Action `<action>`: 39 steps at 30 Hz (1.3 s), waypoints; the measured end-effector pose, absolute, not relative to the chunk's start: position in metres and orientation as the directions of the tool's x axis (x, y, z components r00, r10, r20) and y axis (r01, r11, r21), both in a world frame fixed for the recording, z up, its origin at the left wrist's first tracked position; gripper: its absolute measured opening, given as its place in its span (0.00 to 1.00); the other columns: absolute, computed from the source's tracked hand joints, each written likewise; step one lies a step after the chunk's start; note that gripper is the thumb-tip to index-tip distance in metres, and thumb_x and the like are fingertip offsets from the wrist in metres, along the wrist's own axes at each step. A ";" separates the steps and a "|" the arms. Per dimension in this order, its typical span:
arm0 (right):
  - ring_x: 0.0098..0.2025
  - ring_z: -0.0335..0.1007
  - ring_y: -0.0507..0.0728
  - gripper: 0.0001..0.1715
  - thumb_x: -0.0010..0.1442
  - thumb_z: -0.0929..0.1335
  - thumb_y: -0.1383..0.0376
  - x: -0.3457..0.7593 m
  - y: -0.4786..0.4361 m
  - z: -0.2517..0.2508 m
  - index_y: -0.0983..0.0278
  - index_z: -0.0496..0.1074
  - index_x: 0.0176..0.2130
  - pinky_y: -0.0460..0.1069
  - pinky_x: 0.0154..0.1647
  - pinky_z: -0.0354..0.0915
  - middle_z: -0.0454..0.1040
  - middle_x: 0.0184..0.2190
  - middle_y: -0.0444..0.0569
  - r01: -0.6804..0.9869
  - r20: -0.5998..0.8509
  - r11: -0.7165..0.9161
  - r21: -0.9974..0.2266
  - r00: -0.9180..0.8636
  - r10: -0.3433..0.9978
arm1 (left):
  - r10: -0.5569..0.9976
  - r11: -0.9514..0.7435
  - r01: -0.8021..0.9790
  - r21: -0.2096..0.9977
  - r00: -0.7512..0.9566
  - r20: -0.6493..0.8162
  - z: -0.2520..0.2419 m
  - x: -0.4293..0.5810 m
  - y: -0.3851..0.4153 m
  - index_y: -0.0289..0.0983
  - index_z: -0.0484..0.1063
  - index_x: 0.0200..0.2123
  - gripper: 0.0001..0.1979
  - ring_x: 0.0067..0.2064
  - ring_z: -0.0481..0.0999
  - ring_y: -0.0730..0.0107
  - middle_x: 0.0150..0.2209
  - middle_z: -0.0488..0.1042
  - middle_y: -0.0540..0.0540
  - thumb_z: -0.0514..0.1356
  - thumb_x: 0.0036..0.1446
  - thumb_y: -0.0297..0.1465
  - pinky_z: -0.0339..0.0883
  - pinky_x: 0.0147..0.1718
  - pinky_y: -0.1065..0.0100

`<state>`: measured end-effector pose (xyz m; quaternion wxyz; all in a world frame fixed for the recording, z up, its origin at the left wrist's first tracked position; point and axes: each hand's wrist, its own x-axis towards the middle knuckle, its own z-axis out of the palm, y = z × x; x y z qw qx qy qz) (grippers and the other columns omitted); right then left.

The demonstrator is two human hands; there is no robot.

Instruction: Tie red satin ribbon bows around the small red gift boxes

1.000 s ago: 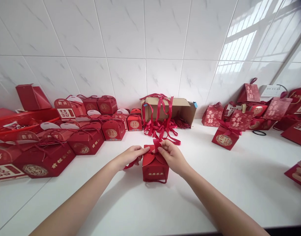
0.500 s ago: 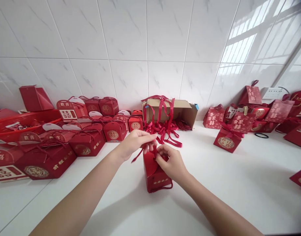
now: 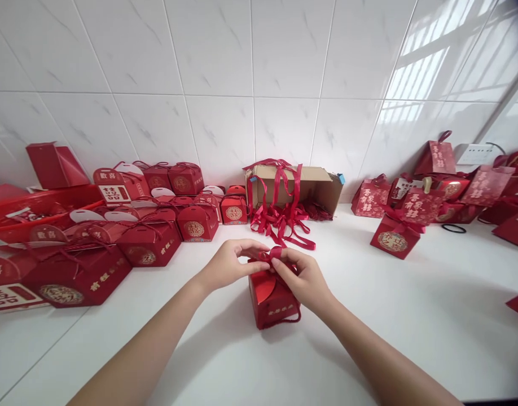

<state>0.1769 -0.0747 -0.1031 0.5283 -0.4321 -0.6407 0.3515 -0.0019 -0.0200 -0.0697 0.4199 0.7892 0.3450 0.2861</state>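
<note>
A red gift box (image 3: 272,299) with gold lettering stands on the white counter in front of me, a dark red cord hanging down its near side. Above its top, a red ribbon (image 3: 276,252) is looped between my fingers. My left hand (image 3: 236,262) pinches the ribbon from the left, thumb and fingertips together. From the right, my right hand (image 3: 303,276) grips the ribbon's loop with thumb and index finger. Both hands hide part of the box top and the ribbon's lower part.
Many red gift boxes (image 3: 149,242) crowd the left, near a red basin (image 3: 79,195). An open cardboard box (image 3: 318,183) with loose red ribbons (image 3: 284,225) stands by the tiled wall. Several red boxes (image 3: 394,237), a black ring (image 3: 453,228) and a white power strip (image 3: 474,154) are on the right.
My left hand has come down and closed on the ribbon beside my right hand. The ribbon's loose end, hanging at the left before, now forms a loop above the box.
</note>
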 end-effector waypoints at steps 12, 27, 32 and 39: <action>0.21 0.64 0.51 0.14 0.58 0.66 0.61 0.175 -0.078 -0.108 0.59 0.54 0.39 0.45 0.22 0.59 0.72 0.23 0.40 0.117 0.368 0.365 -0.924 -0.002 0.930 | 0.822 -0.456 0.141 0.879 0.445 0.355 -0.090 0.016 -0.045 0.38 0.64 0.38 0.09 0.39 0.71 0.74 0.37 0.71 0.50 0.61 0.54 0.30 0.67 0.41 0.71; 0.35 0.73 0.55 0.11 0.56 0.68 0.68 0.184 -0.078 -0.108 0.62 0.77 0.39 0.49 0.36 0.69 0.77 0.34 0.48 0.499 0.628 0.568 -0.654 -0.060 0.776 | 0.789 -0.600 0.249 0.760 0.339 0.512 -0.100 0.021 -0.044 0.37 0.68 0.33 0.04 0.34 0.72 0.74 0.32 0.72 0.50 0.59 0.55 0.31 0.67 0.35 0.72; 0.36 0.71 0.56 0.09 0.56 0.67 0.68 0.184 -0.075 -0.111 0.61 0.79 0.35 0.52 0.38 0.69 0.73 0.35 0.51 0.560 0.637 0.534 -0.633 -0.013 0.771 | 0.806 -0.582 0.264 0.769 0.314 0.502 -0.102 0.023 -0.046 0.37 0.69 0.33 0.04 0.34 0.73 0.73 0.32 0.73 0.50 0.59 0.55 0.31 0.67 0.34 0.72; 0.53 0.63 0.63 0.09 0.56 0.67 0.62 0.187 -0.074 -0.108 0.61 0.76 0.29 0.60 0.52 0.62 0.68 0.50 0.53 0.424 0.361 0.330 -0.843 -0.007 0.932 | 0.816 -0.569 0.280 0.773 0.305 0.491 -0.102 0.029 -0.048 0.37 0.68 0.34 0.03 0.35 0.73 0.73 0.33 0.73 0.50 0.55 0.57 0.27 0.67 0.35 0.72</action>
